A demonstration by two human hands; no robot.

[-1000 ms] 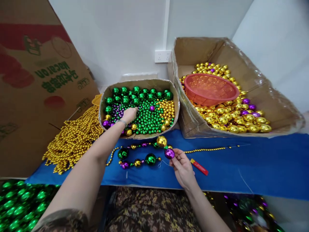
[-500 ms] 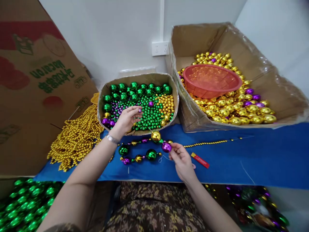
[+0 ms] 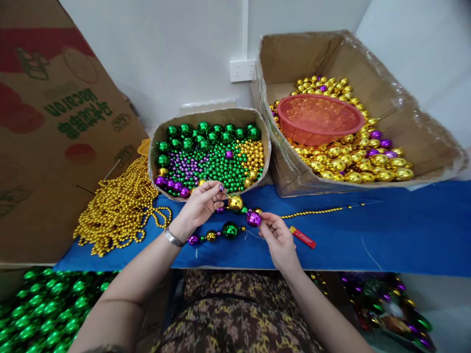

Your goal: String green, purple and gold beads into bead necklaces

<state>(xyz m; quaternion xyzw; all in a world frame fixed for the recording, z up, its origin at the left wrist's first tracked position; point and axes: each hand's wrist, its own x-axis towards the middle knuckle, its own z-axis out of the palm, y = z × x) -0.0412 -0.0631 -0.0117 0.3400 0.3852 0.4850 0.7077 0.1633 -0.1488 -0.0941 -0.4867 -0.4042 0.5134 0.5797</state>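
Between the thumb and fingertips of my left hand (image 3: 204, 203) is a small purple bead (image 3: 221, 188). It is close to the end of a needle or stiff thread that sticks out of a large gold bead (image 3: 235, 202); whether they touch I cannot tell. My right hand (image 3: 277, 238) pinches a large purple bead (image 3: 253, 219) on the same string. The rest of the strand, with a large green bead (image 3: 230, 229) and a gold bead (image 3: 211, 236), lies on the blue cloth, partly behind my left hand.
A cardboard tray (image 3: 265, 169) of green, purple and gold beads stands behind my hands. At right is a big carton (image 3: 290, 179) with gold beads and a red basket (image 3: 320, 122). Gold bead strings (image 3: 114, 211) lie left; a red lighter-like object (image 3: 304, 238) lies right.
My left hand has come down and right from over the bead tray to the gold bead, carrying the small purple bead. My right hand keeps its pinch on the large purple bead.
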